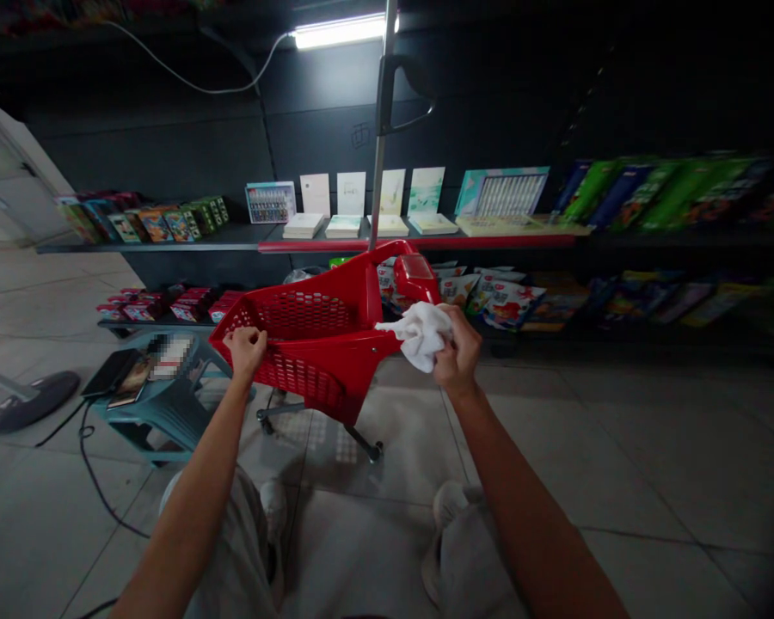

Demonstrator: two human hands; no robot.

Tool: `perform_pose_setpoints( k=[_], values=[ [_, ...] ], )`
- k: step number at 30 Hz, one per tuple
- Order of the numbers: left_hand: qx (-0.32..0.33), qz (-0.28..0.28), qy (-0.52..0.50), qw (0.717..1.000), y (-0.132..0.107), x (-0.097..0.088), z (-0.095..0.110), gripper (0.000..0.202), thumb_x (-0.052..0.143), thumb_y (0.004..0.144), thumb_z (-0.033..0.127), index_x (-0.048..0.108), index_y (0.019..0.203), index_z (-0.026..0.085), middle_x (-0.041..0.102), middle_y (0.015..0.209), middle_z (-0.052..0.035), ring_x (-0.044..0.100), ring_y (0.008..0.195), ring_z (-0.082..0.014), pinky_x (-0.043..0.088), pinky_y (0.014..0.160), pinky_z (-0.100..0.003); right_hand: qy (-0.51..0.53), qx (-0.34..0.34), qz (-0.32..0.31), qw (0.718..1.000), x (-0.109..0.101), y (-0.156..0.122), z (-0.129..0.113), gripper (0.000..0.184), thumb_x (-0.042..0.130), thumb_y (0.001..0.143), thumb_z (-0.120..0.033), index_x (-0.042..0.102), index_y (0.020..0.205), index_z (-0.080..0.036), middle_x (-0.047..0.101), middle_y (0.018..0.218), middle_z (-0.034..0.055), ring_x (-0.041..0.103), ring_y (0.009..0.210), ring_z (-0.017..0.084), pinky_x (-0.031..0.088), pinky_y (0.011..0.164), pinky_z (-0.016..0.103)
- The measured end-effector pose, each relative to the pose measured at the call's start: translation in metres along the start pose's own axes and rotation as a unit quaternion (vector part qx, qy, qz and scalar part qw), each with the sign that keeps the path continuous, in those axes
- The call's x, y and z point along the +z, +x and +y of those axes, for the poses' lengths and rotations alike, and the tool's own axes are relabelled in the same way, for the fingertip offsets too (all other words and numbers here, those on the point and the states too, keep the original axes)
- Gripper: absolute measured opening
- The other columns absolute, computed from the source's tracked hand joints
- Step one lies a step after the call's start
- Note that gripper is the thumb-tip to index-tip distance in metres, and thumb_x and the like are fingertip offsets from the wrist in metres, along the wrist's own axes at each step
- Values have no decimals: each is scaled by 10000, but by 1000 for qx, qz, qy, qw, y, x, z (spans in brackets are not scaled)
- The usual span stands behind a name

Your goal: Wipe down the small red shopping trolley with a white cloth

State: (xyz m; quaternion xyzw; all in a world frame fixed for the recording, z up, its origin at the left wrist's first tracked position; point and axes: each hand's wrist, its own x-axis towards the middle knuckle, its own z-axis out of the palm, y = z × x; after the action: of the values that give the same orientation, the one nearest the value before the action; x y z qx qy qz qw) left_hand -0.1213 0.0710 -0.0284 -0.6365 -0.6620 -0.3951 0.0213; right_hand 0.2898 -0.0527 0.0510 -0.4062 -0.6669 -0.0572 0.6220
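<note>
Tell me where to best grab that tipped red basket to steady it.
Grip the near rim of the red basket from its left side, fingers curled over the edge, as the left hand does. The rim is a thin lip facing the person; the right hand with the white cloth takes up the right end, and the black grip stands too high.

Left of the red plastic wheeled basket [322, 352] a pixelated patch [169, 357] masks one item; right of it, green and blue shelf boxes [671, 193] blur unreadably.
</note>
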Motion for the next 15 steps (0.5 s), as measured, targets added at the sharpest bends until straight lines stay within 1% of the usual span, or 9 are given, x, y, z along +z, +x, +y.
perform_pose_setpoints(
  k=[2,3,5,6,7,9,12,13,15],
  values=[
    [12,18,2,1000,-4,5,9,251,475,925,320,627,756,213,709,1066,-112,581,1178,-308,280,1146,-547,5,-8,10,1000,1,-2,-4,328,377,935,-487,569,992,-227,587,925,76,604,875,266,502,799,413],
    [13,35,-3,999,-7,7,16,244,452,946,301,655,844,212,684,1184,-131,538,1268,-316,259,1172,-563,5,-13,13,1000,2,-3,-7,326,371,939,-487,563,986,-227,582,923,77,597,873,266,496,794,416],
    [12,75,-21,997,-18,10,35,233,448,969,293,661,997,204,608,1340,-162,450,1394,-324,226,1215,-579,0,-25,17,1000,4,-4,-13,325,358,946,-481,556,977,-225,580,925,83,585,881,268,485,791,421],
    [25,87,-36,995,-25,10,46,227,474,969,310,652,1054,198,576,1380,-171,409,1437,-329,221,1229,-583,-7,-32,18,999,4,-4,-18,317,354,950,-469,554,972,-225,583,925,85,580,886,269,479,793,425],
    [58,82,-53,994,-34,9,58,242,495,976,337,639,1112,199,547,1420,-166,369,1473,-330,205,1244,-593,-16,-39,16,999,5,-4,-23,303,354,953,-453,553,963,-225,588,923,87,576,889,269,471,799,427],
    [162,48,-89,982,-53,2,84,263,470,1007,344,613,1191,223,536,1448,-130,342,1507,-303,158,1273,-606,-39,-55,3,998,5,-4,-35,261,369,951,-414,549,934,-227,599,899,82,569,873,265,453,806,430],
    [301,-16,-133,944,-82,-8,118,345,474,1009,330,536,1342,260,563,1449,-90,385,1497,-269,143,1303,-596,-68,-67,-46,994,4,-5,-57,220,418,947,-388,562,921,-225,631,886,78,579,861,262,438,820,429],
    [326,-32,-143,934,-91,-10,126,432,500,995,345,477,1418,262,560,1458,-94,401,1489,-275,151,1305,-602,-74,-66,-68,993,3,-5,-65,213,443,947,-388,578,941,-222,647,901,80,589,872,264,440,831,428],
    [352,-30,-167,921,-104,-8,135,648,599,926,419,371,1511,260,541,1477,-115,419,1477,-315,145,1303,-636,-77,-59,-110,989,2,-7,-80,207,504,948,-380,612,1026,-220,684,972,88,616,923,269,453,870,426]
  ],
)
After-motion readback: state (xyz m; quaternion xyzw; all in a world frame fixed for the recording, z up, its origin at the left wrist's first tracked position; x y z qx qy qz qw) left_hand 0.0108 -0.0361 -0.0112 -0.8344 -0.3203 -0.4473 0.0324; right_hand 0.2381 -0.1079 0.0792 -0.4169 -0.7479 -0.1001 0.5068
